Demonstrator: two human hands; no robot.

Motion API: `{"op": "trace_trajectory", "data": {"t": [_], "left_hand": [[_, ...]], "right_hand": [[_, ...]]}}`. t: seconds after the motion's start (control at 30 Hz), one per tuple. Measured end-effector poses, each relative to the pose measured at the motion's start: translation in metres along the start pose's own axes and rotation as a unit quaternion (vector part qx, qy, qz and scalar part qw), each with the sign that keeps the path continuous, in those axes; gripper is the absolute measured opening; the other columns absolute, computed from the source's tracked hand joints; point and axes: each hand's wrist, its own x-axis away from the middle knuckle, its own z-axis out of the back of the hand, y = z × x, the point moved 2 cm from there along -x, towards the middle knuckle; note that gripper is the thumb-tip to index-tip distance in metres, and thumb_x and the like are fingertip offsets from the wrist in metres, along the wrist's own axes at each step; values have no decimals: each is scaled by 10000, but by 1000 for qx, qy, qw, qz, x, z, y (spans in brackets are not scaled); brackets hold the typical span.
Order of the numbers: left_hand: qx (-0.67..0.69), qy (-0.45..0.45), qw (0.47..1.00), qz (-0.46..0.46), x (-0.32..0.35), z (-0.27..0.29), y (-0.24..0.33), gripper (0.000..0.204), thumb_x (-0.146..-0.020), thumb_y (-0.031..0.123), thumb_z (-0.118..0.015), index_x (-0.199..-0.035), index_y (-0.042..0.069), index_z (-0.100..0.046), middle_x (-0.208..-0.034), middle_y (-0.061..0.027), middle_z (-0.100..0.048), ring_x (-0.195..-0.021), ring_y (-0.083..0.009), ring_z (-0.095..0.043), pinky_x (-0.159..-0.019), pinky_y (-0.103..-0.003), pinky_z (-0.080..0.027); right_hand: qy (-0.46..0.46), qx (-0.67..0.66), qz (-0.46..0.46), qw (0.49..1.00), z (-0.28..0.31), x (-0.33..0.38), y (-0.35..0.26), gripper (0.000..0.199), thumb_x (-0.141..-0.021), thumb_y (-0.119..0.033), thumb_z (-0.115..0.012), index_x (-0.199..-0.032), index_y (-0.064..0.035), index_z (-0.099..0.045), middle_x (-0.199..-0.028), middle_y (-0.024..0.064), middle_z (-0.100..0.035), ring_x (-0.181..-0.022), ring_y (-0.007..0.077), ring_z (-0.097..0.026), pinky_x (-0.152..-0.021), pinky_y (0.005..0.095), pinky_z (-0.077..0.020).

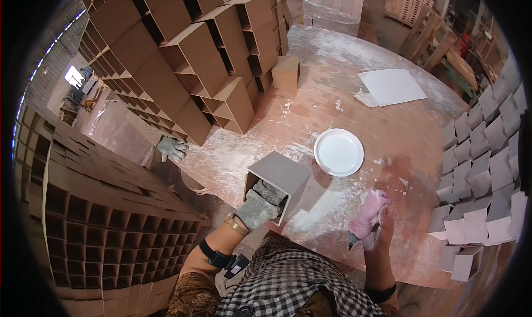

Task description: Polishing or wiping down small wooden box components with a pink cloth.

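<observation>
Inside an open-ended brown-grey box [281,170] is my left hand [260,204], in a grey knit glove. Its fingers are bent within the box, which it holds tilted at the table's near edge; part of the fingers is hidden by the box walls. To the right, my right hand [378,235] is closed around a pink cloth-like bundle [368,214] with a dark tip at its lower end. A round white plate [338,152] with a pale surface lies on the table [310,114] between and beyond my hands.
Tall stacks of brown boxes [199,56] stand at the far left, with a single box [286,74] beside them. A grey glove [172,149] lies at the left edge. More boxes [122,206] fill the near left; grey boxes [482,173] line the right. A white sheet [392,87] lies behind.
</observation>
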Motion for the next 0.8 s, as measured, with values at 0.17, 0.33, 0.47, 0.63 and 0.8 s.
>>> {"op": "trace_trajectory", "data": {"t": [0.17,0.33,0.47,0.63,0.8], "left_hand": [[-95,-81,980,-154,1,-4,-28,466,-810,237,-526,-1251,87,-517,-1191,-144,-571,-1083,-282,-559,-882,-387,-468],[-121,-96,969,-193,-32,-57,-61,355,-826,246,-524,-1124,70,-601,-1095,-147,-628,-984,-274,-616,-794,-368,-510],[18,-95,991,-98,-67,-78,-45,310,-829,260,-527,-1024,47,-638,-1042,-167,-637,-946,-294,-623,-772,-387,-508],[93,51,988,-115,-82,-95,-20,284,-835,255,-505,-944,22,-628,-967,-202,-642,-893,-324,-629,-776,-419,-499],[95,-59,994,-14,-86,-89,-7,340,-839,297,-508,-1033,37,-611,-1031,-205,-626,-973,-318,-607,-834,-419,-479]], "right_hand": [[-15,33,-2,999,24,-5,10,348,-899,-202,-573,-1159,17,-502,-1054,67,-588,-925,167,-595,-826,304,-489],[28,38,-77,996,28,-11,28,320,-913,-171,-550,-1160,30,-516,-1045,75,-602,-929,169,-598,-817,306,-494],[38,45,-115,992,49,-17,49,289,-924,-143,-524,-1149,37,-536,-1045,87,-613,-922,177,-604,-824,311,-492],[45,50,-115,991,50,-14,55,281,-917,-117,-524,-1145,48,-540,-1060,94,-614,-906,179,-609,-823,304,-491],[46,150,-120,980,54,-20,71,257,-887,-42,-520,-1127,37,-569,-1019,77,-615,-898,139,-587,-805,267,-471]]}}
